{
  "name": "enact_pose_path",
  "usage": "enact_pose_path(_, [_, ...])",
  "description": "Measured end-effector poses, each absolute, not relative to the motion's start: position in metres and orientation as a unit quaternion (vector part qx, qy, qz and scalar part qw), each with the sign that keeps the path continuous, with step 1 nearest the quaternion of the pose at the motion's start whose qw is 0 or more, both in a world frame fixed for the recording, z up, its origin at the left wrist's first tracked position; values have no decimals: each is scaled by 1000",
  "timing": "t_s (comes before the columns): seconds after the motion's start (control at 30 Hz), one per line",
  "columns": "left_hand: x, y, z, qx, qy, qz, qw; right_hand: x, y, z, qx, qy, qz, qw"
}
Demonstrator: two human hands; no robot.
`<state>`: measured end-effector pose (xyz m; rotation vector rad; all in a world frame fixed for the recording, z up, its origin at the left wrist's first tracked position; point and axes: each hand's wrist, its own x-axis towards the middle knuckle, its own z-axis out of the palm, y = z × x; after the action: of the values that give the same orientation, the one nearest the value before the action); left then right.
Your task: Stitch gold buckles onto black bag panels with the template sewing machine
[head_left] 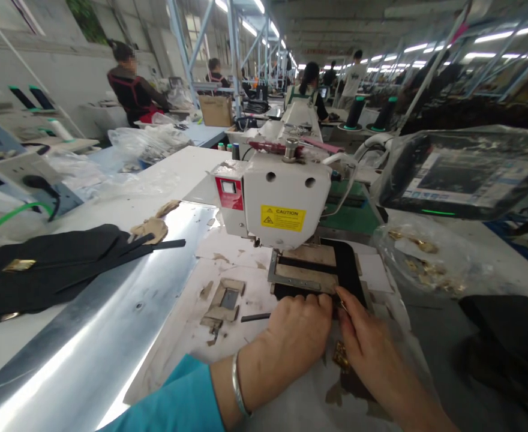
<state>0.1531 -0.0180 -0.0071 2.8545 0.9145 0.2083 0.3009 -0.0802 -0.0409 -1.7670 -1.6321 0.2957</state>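
Note:
My left hand [300,331], with a silver bangle at the wrist, is closed at the near edge of a black fabric piece [350,270]. Its curled fingers hide whatever they grip. Close beside it, my right hand [372,339] pinches a small, thin, shiny metal piece [342,306], whose kind I cannot make out. A metal clamp frame [297,282] lies on the black piece, under the white sewing machine head [286,198]. Below my right thumb is a gold-coloured metal fitting [339,355]. A narrow black strip [255,317] pokes out left of my left hand.
On the left, dark fabric pieces [66,264] lie across the white table and a shiny metal plate [133,306]. A plastic bag of gold fittings [426,255] sits right, below a plastic-wrapped screen [462,174]. Several people work at machines farther back.

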Motion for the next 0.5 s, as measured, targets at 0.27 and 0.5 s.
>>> enact_pose_path(0.27, [164,2,-9,943,297,146,38,326,-70,-29,-715,-623,179,263])
enact_pose_path(0.5, [168,25,-55,948,263,178,4,383,-24,-37,-727,-523,347,280])
